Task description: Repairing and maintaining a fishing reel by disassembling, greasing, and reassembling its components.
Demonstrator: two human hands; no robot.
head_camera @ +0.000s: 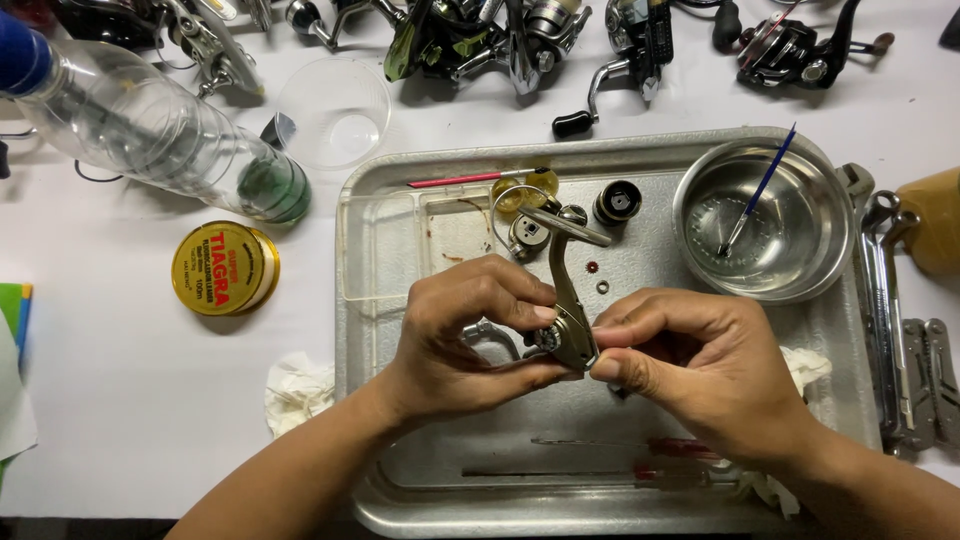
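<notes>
Two hands meet over the middle of a dented metal tray (365,300), both closed on one bronze-coloured fishing reel body (570,320); the left hand (455,335) pinches it from the left with thumb and curled fingers, the right hand (690,355) grips its lower right edge between thumb and forefinger; the reel's narrow stem rises toward a flat foot at the top, and its lower half is largely hidden by the fingers, so what sits inside cannot be made out; a curved wire part shows only partly under the left palm.

Behind the hands on the tray lie a clear plastic lid (400,250), a red-handled tool (470,179), a yellowish round part (540,183), a dark cylindrical spool piece (617,201) and two tiny washers (597,277); a shiny steel bowl (800,260) at the tray's far right corner holds a blue-handled brush (762,185) leaning on its rim; two slim red-handled screwdrivers (640,460) lie near the front edge, faint against the metal; crumpled white tissue (298,390) pokes out at both sides of the tray.

On the white surface (120,400), left of the tray, sit a round gold tin (225,268), a clear plastic cup (335,110) and a ribbed clear bottle (140,130) lying down, its blue cap cut off by the frame; several spinning reels (520,40) line the far edge, cropped; steel wrenches and a folding tool (900,330) lie at the right.
</notes>
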